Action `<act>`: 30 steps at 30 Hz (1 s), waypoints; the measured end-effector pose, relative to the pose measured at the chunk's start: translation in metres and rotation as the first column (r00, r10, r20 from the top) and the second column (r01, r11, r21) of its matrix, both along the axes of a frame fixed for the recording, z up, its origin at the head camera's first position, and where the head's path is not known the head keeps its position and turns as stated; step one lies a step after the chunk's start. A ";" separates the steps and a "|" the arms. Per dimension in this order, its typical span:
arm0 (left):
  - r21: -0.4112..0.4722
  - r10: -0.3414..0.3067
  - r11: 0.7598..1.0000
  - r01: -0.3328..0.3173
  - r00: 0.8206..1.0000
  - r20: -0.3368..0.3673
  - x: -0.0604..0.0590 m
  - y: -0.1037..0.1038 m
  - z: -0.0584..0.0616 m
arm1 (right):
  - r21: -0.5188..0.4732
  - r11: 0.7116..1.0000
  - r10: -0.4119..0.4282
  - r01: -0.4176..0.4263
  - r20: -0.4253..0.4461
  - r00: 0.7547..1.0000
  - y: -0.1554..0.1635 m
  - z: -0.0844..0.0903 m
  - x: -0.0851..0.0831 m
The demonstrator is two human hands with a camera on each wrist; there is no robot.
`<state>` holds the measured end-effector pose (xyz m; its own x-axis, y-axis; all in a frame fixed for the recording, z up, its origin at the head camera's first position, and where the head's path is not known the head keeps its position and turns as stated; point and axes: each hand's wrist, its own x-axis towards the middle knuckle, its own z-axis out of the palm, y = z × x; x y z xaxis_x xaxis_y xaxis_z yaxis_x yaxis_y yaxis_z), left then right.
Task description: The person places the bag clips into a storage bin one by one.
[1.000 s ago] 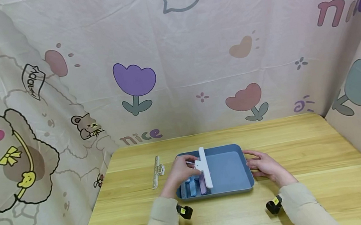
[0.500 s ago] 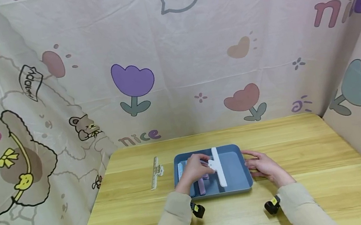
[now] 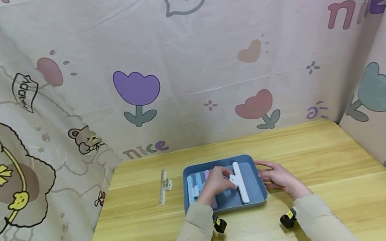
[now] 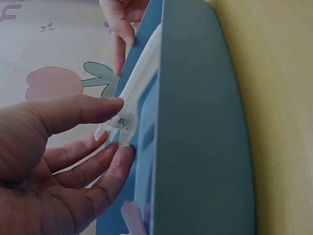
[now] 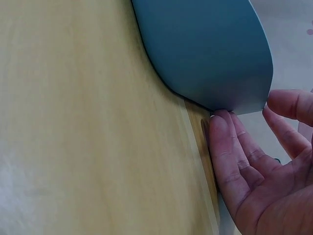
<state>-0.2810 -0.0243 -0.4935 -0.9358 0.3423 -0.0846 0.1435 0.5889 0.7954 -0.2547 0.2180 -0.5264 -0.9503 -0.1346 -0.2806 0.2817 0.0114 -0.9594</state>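
My left hand (image 3: 217, 183) is over a blue tray (image 3: 254, 188), its thumb and fingertips on either side of the handle of a long white clip (image 3: 241, 186). In the left wrist view, the thumb overlaps the clip (image 4: 142, 73) and fingertips touch its handle end from below. The clip stands lengthwise in the tray's right half. Under and left of that hand lie a pale blue clip (image 3: 190, 190), a blue clip (image 3: 198, 178) and a partly hidden purple clip (image 3: 214, 204). My right hand (image 3: 281, 179) touches the tray's right wall with extended fingers; the right wrist view shows fingertips at the wall's edge (image 5: 247, 108).
A clear clip with ruler markings (image 3: 163, 188) lies on the wooden table (image 3: 134, 231), left of the tray. A patterned curtain (image 3: 185, 71) rises behind the table and on both sides. A small black camera sits at each wrist.
My left hand has carried the white clip rightward across the tray, uncovering the pale blue and blue clips. The right hand has stayed at the tray's right wall. The head view has shifted slightly.
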 end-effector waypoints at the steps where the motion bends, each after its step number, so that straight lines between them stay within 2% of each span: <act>1: -0.007 0.000 1.000 0.000 1.000 0.003 -0.001 0.001 -0.001 | 0.001 1.000 0.006 -0.006 -0.001 1.000 0.000 0.000 0.000; 18: -0.116 -0.064 0.991 0.061 0.998 -0.019 -0.008 0.019 -0.001 | -0.020 1.000 0.009 -0.008 0.007 1.000 -0.001 0.002 0.000; 21: -0.108 -0.069 0.992 0.068 0.998 -0.001 -0.010 0.021 -0.001 | -0.024 1.000 0.010 -0.010 0.006 1.000 -0.001 0.001 0.000; 25: -0.097 -0.073 0.992 0.080 0.995 0.067 -0.010 0.022 0.001 | -0.023 1.000 0.009 -0.009 0.012 1.000 -0.002 0.000 0.000; 30: -0.074 -0.102 0.991 0.111 0.987 0.122 -0.008 0.018 0.009 | -0.020 1.000 -0.011 0.011 0.024 1.000 -0.002 0.000 0.000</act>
